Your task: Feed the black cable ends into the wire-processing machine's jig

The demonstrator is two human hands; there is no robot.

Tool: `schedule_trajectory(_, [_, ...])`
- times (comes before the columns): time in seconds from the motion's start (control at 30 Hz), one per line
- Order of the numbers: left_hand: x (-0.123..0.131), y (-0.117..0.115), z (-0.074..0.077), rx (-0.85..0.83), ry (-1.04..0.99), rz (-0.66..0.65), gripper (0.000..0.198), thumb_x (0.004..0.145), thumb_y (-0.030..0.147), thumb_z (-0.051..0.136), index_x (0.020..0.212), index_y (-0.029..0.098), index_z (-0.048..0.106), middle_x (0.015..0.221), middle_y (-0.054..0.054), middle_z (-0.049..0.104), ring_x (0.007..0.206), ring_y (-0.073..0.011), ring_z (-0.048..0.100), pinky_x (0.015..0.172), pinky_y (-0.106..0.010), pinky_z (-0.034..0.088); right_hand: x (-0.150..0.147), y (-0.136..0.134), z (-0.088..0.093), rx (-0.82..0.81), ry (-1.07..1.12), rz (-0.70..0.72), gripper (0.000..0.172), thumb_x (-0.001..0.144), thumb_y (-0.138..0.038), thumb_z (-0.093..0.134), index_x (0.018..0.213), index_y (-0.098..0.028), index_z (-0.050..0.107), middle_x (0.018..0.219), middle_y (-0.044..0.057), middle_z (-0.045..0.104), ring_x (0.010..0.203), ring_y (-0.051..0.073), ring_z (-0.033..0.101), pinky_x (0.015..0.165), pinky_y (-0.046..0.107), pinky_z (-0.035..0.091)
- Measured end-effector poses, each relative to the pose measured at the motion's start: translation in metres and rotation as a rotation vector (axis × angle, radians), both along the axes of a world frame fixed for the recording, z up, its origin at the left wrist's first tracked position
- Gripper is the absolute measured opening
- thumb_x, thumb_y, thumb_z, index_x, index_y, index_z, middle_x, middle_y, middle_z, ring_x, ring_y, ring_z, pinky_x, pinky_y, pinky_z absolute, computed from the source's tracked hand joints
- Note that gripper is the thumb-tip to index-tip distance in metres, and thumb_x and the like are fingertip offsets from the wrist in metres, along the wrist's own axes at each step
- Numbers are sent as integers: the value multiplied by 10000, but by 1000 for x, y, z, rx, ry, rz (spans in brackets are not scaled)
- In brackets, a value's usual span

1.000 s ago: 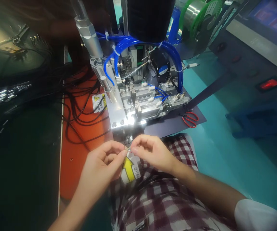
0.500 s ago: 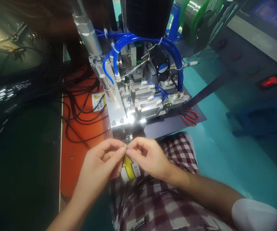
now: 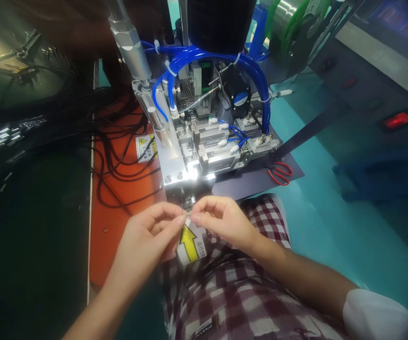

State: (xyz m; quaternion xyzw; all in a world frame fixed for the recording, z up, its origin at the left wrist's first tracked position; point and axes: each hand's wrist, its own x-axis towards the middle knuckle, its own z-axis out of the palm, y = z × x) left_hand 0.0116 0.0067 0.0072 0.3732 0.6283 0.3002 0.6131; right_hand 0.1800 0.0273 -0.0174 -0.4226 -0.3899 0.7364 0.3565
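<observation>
My left hand (image 3: 154,231) is closed in a pinch between thumb and forefinger, in front of the machine. My right hand (image 3: 221,218) pinches just beside it, with the fingertips a small gap apart. A tiny pale, thin piece (image 3: 189,214) spans that gap; it is too small to name. Below the fingertips is a label with a yellow arrow (image 3: 190,245). Right behind the hands stands the metal machine (image 3: 221,160), with a bright light on its front edge.
Blue air hoses (image 3: 204,54) arch over the machine. Red-handled pliers (image 3: 280,174) lie on the dark plate to the right. Black cables (image 3: 115,174) run across the orange board (image 3: 106,255) at left. A grey control box (image 3: 374,89) with a lit red switch stands at right.
My right hand has shifted slightly up and to the right, widening the small gap between the fingertips. My left hand has barely moved and keeps its pinch.
</observation>
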Motion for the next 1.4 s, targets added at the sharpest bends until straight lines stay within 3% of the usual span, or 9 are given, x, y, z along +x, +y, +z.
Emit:
schedule_trajectory(0.2, [-6,4,3,-19,30,-132,303,716,470,755,802,191,676,491,48,474,459,-106,450,488,-248,483,7,4,-1,97,-16,134,285,830,-417,696,783,-169,565,641,-50,510,522,66,395,471,207,318])
schedule_trajectory(0.37, [-10,7,0,-56,20,-206,327,710,495,751,803,188,690,489,37,489,456,-119,474,492,-263,488,15,13,4,398,-172,232,123,912,-224,567,803,-169,548,741,-19,523,645,95,446,585,227,381])
schedule_trajectory(0.47, [-7,5,0,-40,31,-164,312,700,481,762,769,192,670,484,49,477,437,-104,448,469,-244,470,13,17,5,520,-226,267,111,915,-200,552,807,-175,551,766,-15,541,663,102,468,611,236,394])
schedule_trajectory(0.6, [-2,1,0,-18,40,-14,299,710,463,760,790,198,648,477,67,461,437,-95,427,464,-230,466,7,15,-1,368,-150,108,101,895,-251,584,837,-168,579,779,-6,577,682,112,504,629,245,418])
schedule_trajectory(0.73, [0,0,-2,-31,12,17,335,713,487,763,804,191,638,480,58,473,446,-99,432,441,-222,456,5,8,-5,205,-173,-26,129,859,-281,630,824,-158,611,757,-2,587,666,111,495,609,243,413])
schedule_trajectory(0.97, [1,0,0,8,-8,19,329,715,480,769,806,191,640,469,55,476,443,-94,433,437,-201,446,0,4,1,51,-123,-3,245,765,-352,748,743,-149,613,669,-18,571,584,91,454,530,225,366])
schedule_trajectory(1.17, [-1,1,-1,-4,-7,35,355,706,506,777,810,197,638,484,44,518,427,-94,441,413,-197,429,-4,1,-4,93,-90,-39,287,740,-391,776,780,-145,633,600,-47,511,489,61,348,455,216,271])
schedule_trajectory(1.4, [-2,1,-3,9,10,22,368,702,521,776,807,196,640,482,41,521,425,-94,438,414,-201,437,-6,0,-7,131,-89,-82,260,730,-367,781,775,-149,646,618,-31,537,506,70,379,456,215,300])
